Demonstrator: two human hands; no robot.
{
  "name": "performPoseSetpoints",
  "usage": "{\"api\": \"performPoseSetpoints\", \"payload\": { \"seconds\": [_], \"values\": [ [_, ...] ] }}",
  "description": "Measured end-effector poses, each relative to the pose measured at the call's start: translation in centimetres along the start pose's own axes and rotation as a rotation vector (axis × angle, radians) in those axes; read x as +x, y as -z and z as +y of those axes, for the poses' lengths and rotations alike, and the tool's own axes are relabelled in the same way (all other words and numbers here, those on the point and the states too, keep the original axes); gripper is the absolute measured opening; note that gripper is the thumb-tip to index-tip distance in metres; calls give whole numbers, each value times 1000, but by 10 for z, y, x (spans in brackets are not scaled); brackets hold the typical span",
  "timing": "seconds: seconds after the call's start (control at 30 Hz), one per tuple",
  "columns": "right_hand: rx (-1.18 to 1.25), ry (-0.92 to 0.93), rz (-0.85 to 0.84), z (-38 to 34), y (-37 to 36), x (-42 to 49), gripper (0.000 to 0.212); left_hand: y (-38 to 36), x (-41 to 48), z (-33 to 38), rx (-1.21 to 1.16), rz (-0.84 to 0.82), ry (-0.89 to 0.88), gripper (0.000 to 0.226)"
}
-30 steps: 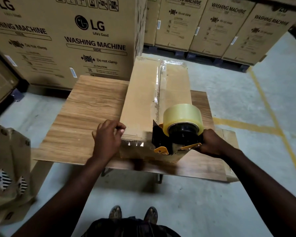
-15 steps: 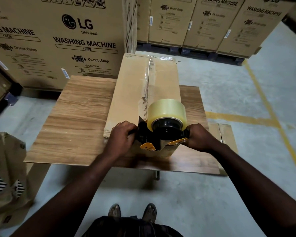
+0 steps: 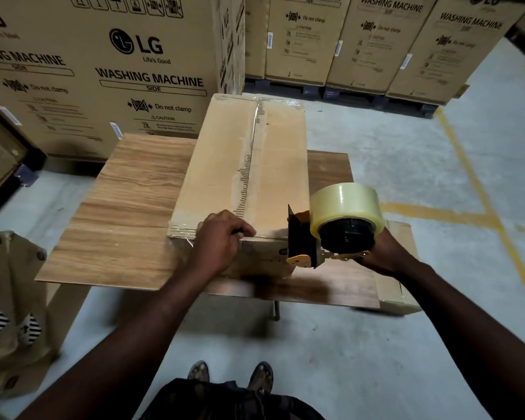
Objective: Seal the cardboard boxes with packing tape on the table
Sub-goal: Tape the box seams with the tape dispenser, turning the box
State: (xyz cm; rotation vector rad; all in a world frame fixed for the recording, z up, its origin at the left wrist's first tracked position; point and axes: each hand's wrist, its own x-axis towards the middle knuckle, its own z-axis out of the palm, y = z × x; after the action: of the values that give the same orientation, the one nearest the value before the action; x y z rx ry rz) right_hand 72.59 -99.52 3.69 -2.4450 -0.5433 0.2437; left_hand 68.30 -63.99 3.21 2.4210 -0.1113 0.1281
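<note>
Left hand [image 3: 222, 241] curls over the near edge of the cardboard box [image 3: 225, 165]; right hand [image 3: 385, 253] grips the tape dispenser [image 3: 302, 237]. Washing-machine cartons [image 3: 103, 71] fill the upper frame behind the surface [image 3: 119, 213].

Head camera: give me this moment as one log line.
left hand: holding box near edge | right hand: gripping tape dispenser by box corner | top seam: taped

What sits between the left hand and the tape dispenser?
Between left hand and tape dispenser: only the bare near edge of the cardboard box, in the head view.
</note>
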Motion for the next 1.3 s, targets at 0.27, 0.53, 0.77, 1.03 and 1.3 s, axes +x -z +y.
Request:
{"api": "performPoseSetpoints", "payload": {
  "seconds": [0.27, 0.53, 0.77, 1.03, 1.3],
  "values": [
    [53, 30, 73, -11, -2, -7, 25, -38, 4, 40, 3, -23, 6, 19],
    [14, -207, 99, 31, 8, -29, 20, -38, 3, 33, -24, -5, -31, 18],
    [-33, -218, 68, 67, 17, -38, 27, -37, 2, 34, -12, -17, -26, 17],
    [-113, -240, -96, 58, 0, -14, 26, -37, 6, 39, 10, -44, 8, 17],
    [46, -498, -136, 49, -40, -35, 37, -39, 6, 40, 28, -41, 19, 19]
  ]
}}
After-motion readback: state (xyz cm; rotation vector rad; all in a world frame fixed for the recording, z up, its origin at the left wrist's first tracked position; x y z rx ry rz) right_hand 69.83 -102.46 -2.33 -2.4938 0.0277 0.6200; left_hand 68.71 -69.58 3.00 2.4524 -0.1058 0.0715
